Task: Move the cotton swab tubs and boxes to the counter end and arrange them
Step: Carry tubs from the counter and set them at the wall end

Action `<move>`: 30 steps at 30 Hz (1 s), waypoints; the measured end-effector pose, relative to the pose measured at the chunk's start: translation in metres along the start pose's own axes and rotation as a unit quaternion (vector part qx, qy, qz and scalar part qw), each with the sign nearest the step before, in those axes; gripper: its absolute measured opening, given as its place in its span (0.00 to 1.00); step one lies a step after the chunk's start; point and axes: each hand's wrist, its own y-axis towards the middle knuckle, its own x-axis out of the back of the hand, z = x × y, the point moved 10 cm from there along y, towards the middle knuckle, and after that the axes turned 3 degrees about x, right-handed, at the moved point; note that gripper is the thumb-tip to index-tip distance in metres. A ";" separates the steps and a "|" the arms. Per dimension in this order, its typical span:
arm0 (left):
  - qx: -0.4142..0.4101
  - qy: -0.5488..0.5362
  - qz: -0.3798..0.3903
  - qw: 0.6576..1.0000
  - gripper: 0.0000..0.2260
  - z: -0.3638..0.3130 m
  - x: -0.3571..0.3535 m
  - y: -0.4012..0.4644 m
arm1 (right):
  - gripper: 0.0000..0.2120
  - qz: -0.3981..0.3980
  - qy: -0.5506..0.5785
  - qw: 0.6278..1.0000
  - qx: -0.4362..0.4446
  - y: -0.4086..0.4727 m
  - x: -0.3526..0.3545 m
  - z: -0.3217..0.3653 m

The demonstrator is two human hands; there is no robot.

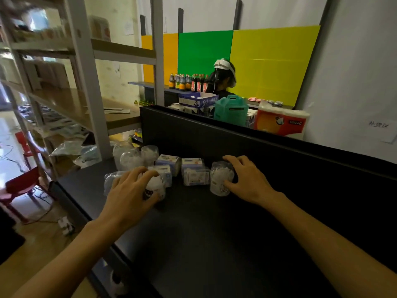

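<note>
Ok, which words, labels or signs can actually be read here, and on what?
"line": dark blue cardboard box behind the black partition.
Mirrored print on the red-and-white paper roll pack: unreadable.
Handwriting on the white wall note: illegible.
Labels on the clear cotton swab tubs and pale boxes: blurred.

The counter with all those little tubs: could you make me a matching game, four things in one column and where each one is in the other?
Things:
1. left hand
2. right hand
3. paper roll pack
4. teal box

Places:
A. behind the black partition, far right
B. gripping the right-most swab tub
C. behind the partition, left of the paper rolls
D. gripping a white tub at the left of the group

Pairs: 1-D, 2-B, 3-A, 4-C
</note>
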 end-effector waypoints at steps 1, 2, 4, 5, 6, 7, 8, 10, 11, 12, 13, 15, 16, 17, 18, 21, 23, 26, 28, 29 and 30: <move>-0.005 0.001 0.001 1.000 0.25 0.003 -0.001 0.005 | 0.35 0.009 -0.008 1.000 -0.003 0.004 -0.003 0.000; -0.012 0.001 0.003 1.000 0.25 0.006 -0.002 0.009 | 0.36 0.016 -0.018 1.000 -0.007 0.008 -0.006 -0.001; -0.025 -0.003 0.010 1.000 0.27 0.012 -0.006 0.015 | 0.37 0.023 -0.033 0.999 -0.019 0.014 -0.010 -0.003; -0.031 -0.007 0.015 0.999 0.27 0.015 -0.008 0.018 | 0.37 0.027 -0.035 0.999 -0.028 0.016 -0.013 -0.005; -0.035 -0.012 0.021 0.999 0.28 0.017 -0.011 0.021 | 0.38 0.033 -0.036 0.998 -0.039 0.017 -0.016 -0.007; -0.039 -0.015 0.030 0.999 0.28 0.018 -0.013 0.023 | 0.38 0.041 -0.036 0.997 -0.051 0.017 -0.020 -0.009; -0.044 -0.015 0.042 0.998 0.28 0.020 -0.018 0.025 | 0.38 0.048 -0.031 0.996 -0.062 0.017 -0.023 -0.010; -0.061 -0.006 0.069 0.996 0.28 0.021 -0.027 0.029 | 0.36 0.050 -0.014 0.995 -0.084 0.014 -0.025 -0.010; -0.070 -0.005 0.081 0.994 0.27 0.020 -0.031 0.032 | 0.35 0.046 -0.010 0.995 -0.092 0.012 -0.024 -0.010; -0.081 -0.009 0.087 0.993 0.26 0.020 -0.033 0.034 | 0.34 0.039 -0.009 0.994 -0.101 0.010 -0.023 -0.008; -0.090 -0.013 0.092 0.992 0.26 0.021 -0.034 0.035 | 0.34 0.032 -0.007 0.993 -0.112 0.007 -0.023 -0.006; -0.111 -0.012 0.098 0.989 0.26 0.021 -0.035 0.039 | 0.31 0.018 0.013 0.991 -0.130 -0.002 -0.023 0.001; -0.124 -0.010 0.102 0.987 0.26 0.020 -0.036 0.040 | 0.30 0.011 0.029 0.990 -0.137 -0.007 -0.024 0.005; -0.137 -0.009 0.108 0.985 0.26 0.020 -0.037 0.040 | 0.28 0.004 0.046 0.988 -0.146 -0.012 -0.025 0.009; -0.149 -0.011 0.112 0.982 0.27 0.021 -0.037 0.041 | 0.27 -0.001 0.060 0.986 -0.156 -0.018 -0.026 0.014; -0.176 -0.016 0.115 0.977 0.28 0.022 -0.038 0.041 | 0.28 -0.011 0.067 0.982 -0.178 -0.034 -0.027 0.029; -0.190 -0.025 0.119 0.974 0.28 0.023 -0.038 0.038 | 0.29 -0.016 0.059 0.980 -0.187 -0.047 -0.026 0.040; -0.203 -0.056 0.131 0.969 0.26 0.022 -0.036 0.031 | 0.29 -0.031 0.060 0.977 -0.203 -0.072 -0.020 0.054; -0.224 -0.076 0.133 0.963 0.24 0.017 -0.033 0.025 | 0.28 -0.056 0.067 0.974 -0.207 -0.093 -0.012 0.063; -0.234 -0.088 0.134 0.959 0.23 0.013 -0.032 0.022 | 0.28 -0.075 0.075 0.972 -0.209 -0.105 -0.006 0.067; -0.244 -0.099 0.135 0.955 0.23 0.010 -0.032 0.019 | 0.27 -0.097 0.086 0.968 -0.214 -0.118 0.001 0.070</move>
